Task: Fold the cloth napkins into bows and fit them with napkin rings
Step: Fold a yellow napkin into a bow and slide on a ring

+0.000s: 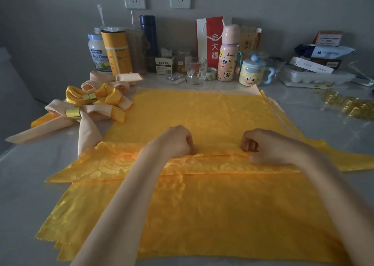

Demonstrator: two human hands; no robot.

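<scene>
A stack of yellow patterned napkins (202, 116) lies spread flat on the table. The top napkin is folded into a long band (113, 162) that runs across the middle of the stack. My left hand (176, 142) and my right hand (261, 146) both pinch the far edge of this band, fingers curled, about a hand's width apart. At the left lies a pile of finished bows (93, 103) in yellow and peach cloth, each with a gold ring (73, 112). Loose gold napkin rings (348, 103) lie in clear wrap at the right.
Along the back wall stand jars, a yellow tin (116, 51), a blue flask, a drinking glass (196, 70), a pink bottle (227, 53), a cartoon mug (253, 71) and boxes. The grey table (20, 184) shows bare at both sides of the napkins.
</scene>
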